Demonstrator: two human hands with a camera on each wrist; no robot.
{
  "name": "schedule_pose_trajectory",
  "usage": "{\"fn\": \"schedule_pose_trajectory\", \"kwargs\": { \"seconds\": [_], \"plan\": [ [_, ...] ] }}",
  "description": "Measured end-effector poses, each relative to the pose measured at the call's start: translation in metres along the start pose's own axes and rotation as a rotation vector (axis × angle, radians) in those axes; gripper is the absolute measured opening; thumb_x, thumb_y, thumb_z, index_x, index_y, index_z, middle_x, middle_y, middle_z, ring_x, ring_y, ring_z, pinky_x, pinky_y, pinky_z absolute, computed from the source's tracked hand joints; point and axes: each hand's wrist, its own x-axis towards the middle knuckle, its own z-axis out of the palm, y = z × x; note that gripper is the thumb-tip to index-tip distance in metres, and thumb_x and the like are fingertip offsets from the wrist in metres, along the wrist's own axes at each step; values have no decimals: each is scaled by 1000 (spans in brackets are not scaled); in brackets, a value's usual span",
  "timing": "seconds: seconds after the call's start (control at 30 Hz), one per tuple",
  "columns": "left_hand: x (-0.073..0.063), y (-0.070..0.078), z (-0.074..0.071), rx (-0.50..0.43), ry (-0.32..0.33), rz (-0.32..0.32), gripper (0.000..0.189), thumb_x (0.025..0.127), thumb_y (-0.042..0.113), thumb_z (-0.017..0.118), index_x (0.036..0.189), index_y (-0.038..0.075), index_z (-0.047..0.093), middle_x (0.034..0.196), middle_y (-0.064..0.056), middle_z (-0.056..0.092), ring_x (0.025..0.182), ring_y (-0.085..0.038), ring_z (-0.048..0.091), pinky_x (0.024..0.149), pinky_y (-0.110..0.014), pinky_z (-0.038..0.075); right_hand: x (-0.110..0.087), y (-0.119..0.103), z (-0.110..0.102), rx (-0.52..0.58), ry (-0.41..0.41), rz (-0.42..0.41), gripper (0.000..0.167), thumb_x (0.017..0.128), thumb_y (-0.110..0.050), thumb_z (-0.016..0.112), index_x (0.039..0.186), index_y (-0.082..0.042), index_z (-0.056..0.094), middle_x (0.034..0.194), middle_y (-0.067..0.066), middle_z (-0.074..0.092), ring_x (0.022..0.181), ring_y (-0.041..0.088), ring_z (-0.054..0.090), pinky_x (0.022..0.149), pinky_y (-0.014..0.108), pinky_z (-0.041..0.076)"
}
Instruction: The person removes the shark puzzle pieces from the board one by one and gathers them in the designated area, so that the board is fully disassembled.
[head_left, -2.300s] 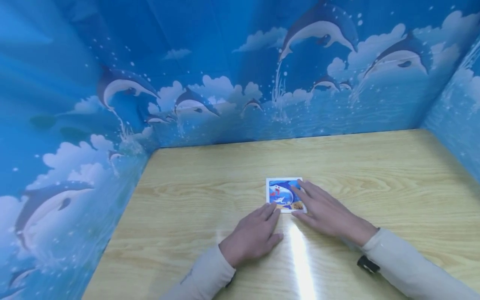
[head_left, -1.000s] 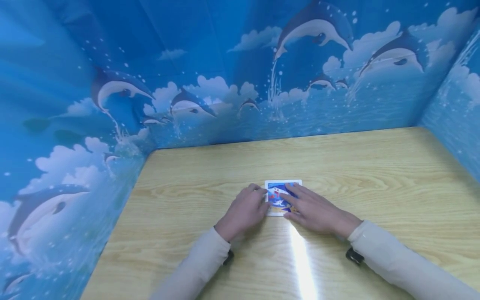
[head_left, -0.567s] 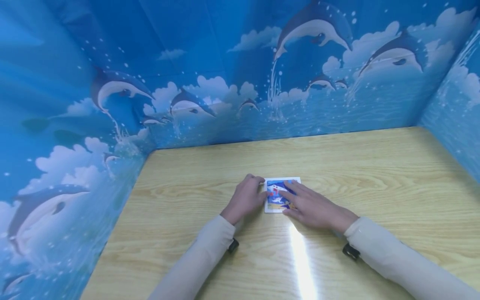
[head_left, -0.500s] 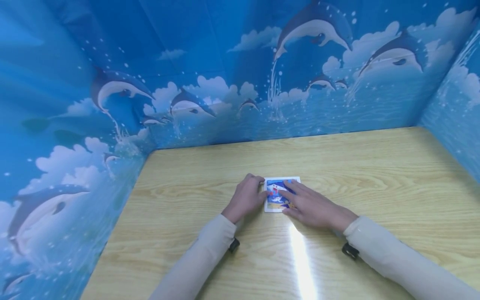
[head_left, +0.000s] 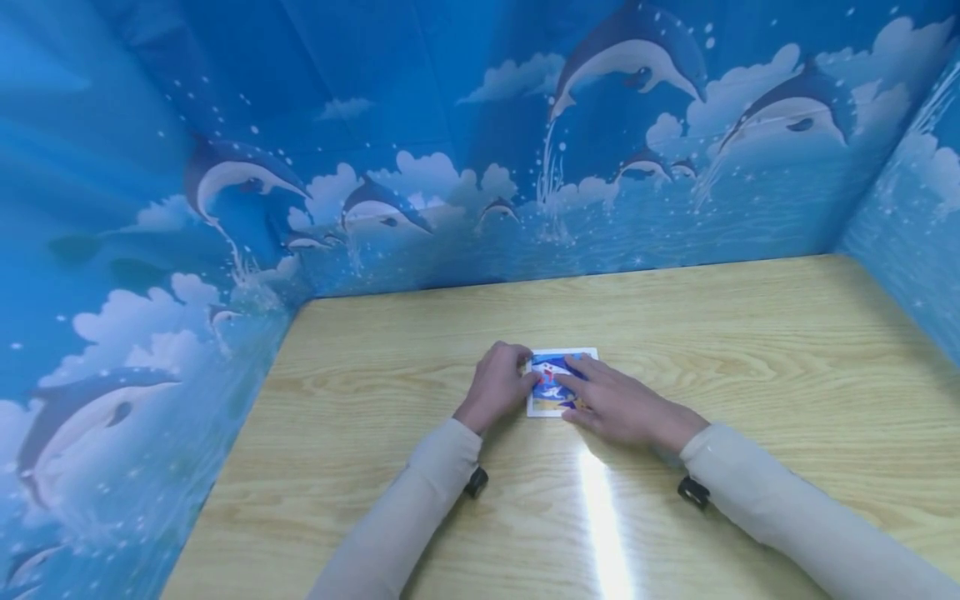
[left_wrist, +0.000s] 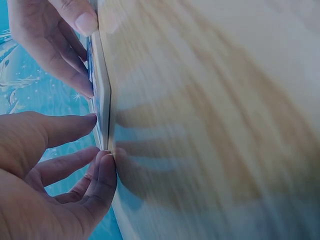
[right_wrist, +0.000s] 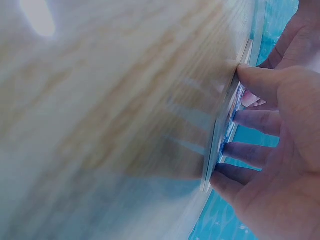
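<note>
A small square picture board (head_left: 548,395) with a white border and a printed blue sea-animal scene lies on the table. Seen nearly edge-on in the left wrist view, the board (left_wrist: 103,95) is thin and pale-edged. My left hand (head_left: 497,385) pinches its left side, the thumb over the printed face and bent fingers (left_wrist: 106,170) at the edge. Across the right half of the board rests my right hand (head_left: 622,407), covering part of the picture. In the right wrist view its fingers (right_wrist: 250,152) reach spread and fairly straight onto the board; the thumb (right_wrist: 255,77) touches the near edge.
The wood-grain table (head_left: 390,367) bears a bright light reflection (head_left: 603,517) near the front. Blue dolphin-print curtains (head_left: 420,125) enclose the back and both sides. Dark wrist straps (head_left: 693,492) show under the light sleeves.
My left hand has shifted from the board's near-left corner to its left side and bent its fingers there. The board has slid slightly away from me, with the right hand following along.
</note>
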Motion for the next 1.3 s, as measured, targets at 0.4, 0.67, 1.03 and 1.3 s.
{"fn": "schedule_pose_trajectory", "kwargs": {
  "seconds": [0.4, 0.67, 1.03, 1.3],
  "plan": [
    [5, 3, 8, 3, 46, -25, 35, 89, 16, 79, 121, 4, 71, 111, -8, 67, 102, -20, 61, 91, -35, 51, 3, 3, 1, -2, 31, -38, 60, 100, -30, 64, 147, 3, 47, 155, 34, 31, 141, 51, 34, 113, 60, 31],
    [9, 9, 9, -24, 46, -83, 35, 86, 13, 81, 118, 3, 71, 109, -8, 67, 102, -22, 61, 92, -36, 51, 3, 1, -1, 5, 24, -29, 59, 99, -29, 65, 146, 4, 48, 155, 33, 32, 142, 50, 33, 114, 60, 30],
    [11, 8, 8, -64, 44, -108, 35, 83, 8, 83, 115, 2, 72, 102, -6, 68, 96, -20, 62, 88, -35, 52, 4, 0, -2, 22, 10, 0, 62, 99, -32, 66, 147, 2, 47, 157, 31, 30, 144, 48, 30, 115, 60, 28],
    [12, 10, 8, -89, 49, -127, 34, 82, 7, 83, 114, 3, 72, 101, -5, 69, 95, -19, 63, 87, -34, 53, 4, -1, -3, 33, -1, 11, 61, 99, -31, 66, 147, 1, 47, 158, 31, 29, 144, 48, 30, 115, 60, 28]
  ]
}}
